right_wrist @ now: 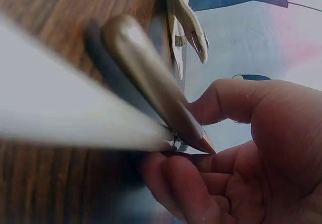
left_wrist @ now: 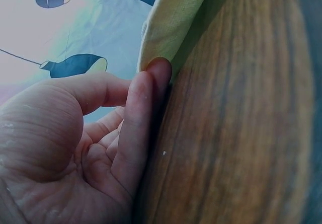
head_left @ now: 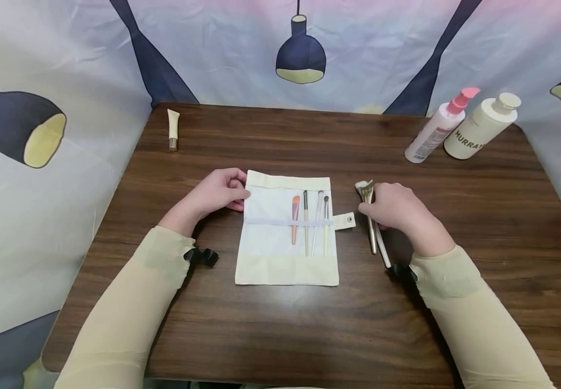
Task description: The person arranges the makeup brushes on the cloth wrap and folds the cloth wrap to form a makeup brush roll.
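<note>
A cream cloth makeup brush roll [head_left: 266, 270] lies unfolded, with several slim brushes [head_left: 306, 224] under its elastic band. My left hand [head_left: 222, 190] is at its upper left edge. In the left wrist view, the left fingers [left_wrist: 136, 118] and thumb meet at the slightly raised cloth edge [left_wrist: 176, 27]. Right of the roll, my right hand [head_left: 393, 206] pinches two makeup brushes: one with a gold handle [right_wrist: 151, 78], one with a white handle [right_wrist: 75, 98]. Their handles cross and slant down toward the tabletop; the bristles show past the thumb in the head view.
A snap strap [head_left: 345, 220] sticks out from the roll toward the right hand. A small cream tube [head_left: 173, 129] is at the back left of the wooden table [head_left: 280, 335]. A pink-topped pump bottle [head_left: 436, 132] and a cream bottle [head_left: 480, 129] stand at the back right.
</note>
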Available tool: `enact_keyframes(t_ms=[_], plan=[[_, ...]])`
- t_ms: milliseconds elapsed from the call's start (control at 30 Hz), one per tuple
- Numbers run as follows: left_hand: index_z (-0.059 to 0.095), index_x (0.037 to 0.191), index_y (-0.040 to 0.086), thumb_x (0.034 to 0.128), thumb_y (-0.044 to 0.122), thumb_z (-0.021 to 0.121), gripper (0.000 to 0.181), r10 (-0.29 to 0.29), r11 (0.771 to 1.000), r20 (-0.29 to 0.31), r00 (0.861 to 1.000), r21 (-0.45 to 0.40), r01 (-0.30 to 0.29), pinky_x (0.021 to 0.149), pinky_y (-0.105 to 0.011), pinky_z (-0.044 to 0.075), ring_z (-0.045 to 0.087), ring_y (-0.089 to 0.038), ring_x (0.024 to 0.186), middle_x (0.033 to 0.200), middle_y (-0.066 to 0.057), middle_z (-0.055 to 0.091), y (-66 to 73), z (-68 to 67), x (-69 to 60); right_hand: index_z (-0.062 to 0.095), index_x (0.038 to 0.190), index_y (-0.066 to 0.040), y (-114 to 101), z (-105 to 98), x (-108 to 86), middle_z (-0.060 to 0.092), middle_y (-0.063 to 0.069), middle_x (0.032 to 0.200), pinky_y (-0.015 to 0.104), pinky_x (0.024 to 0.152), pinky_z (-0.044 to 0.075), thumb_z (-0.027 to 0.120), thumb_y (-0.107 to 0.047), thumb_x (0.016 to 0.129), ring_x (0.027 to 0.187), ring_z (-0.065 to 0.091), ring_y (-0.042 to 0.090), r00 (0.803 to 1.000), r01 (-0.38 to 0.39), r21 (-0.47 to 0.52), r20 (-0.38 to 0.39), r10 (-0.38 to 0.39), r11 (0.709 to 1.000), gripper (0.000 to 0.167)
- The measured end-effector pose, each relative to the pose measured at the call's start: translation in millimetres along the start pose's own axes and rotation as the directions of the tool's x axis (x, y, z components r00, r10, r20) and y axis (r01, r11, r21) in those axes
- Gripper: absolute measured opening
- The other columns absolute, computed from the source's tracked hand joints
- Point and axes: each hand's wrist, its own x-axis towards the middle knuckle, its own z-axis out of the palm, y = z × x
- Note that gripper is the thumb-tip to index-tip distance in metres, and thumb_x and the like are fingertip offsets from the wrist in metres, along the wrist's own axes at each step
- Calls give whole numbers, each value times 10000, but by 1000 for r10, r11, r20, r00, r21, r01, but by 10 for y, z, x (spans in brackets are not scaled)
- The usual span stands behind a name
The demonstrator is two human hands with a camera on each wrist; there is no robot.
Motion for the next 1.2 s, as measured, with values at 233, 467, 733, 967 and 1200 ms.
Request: enact_keyframes(t_ms=[233, 467, 733, 967, 1200], plan=[[549, 1261, -32, 986, 65, 664, 313, 6, 1000, -7, 1000, -10, -6, 722, -329, 657, 715, -190, 738, 915, -159, 686, -44, 33, -3, 589, 1056, -19, 50, 34, 12, 674, 46, 642, 349, 626, 479, 550, -334, 973, 580, 669, 164, 1000, 10, 59, -26, -9, 998, 327], [554, 1264, -29, 986, 70, 666, 316, 19, 1000, -18, 1000, -2, -19, 722, -326, 657, 715, -188, 739, 913, -156, 689, -17, 13, -15, 612, 1026, -36, 62, -2, 48, 699, 70, 732, 320, 591, 561, 589, -256, 982, 558, 687, 160, 993, 95, 241, -94, -74, 966, 225], [561, 1263, -29, 983, 69, 672, 317, 30, 1000, -11, 999, 1, -30, 725, -332, 658, 720, -189, 738, 902, -159, 686, -22, 16, 2, 571, 1055, -4, 52, -49, 34, 716, 105, 819, 308, 612, 609, 627, -192, 1014, 658, 685, 191, 986, 164, 450, -97, -135, 878, 200], [560, 1259, -32, 984, 68, 669, 312, 29, 1000, -3, 1000, -12, -29, 722, -336, 658, 718, -192, 735, 897, -149, 683, -22, 32, 10, 544, 1150, 57, -20, -24, 93, 680, 58, 775, 348, 656, 644, 605, -148, 1039, 671, 681, 168, 971, 236, 634, -135, -195, 737, 241], [561, 1242, -29, 982, 47, 662, 290, 34, 999, -14, 999, -29, -35, 703, -323, 655, 708, -180, 714, 877, -136, 679, -47, 48, -4, 470, 1273, 118, -226, -47, 329, 594, 76, 906, 338, 708, 651, 533, -179, 1074, 747, 648, 146, 965, 216, 818, -95, -245, 533, 363]])
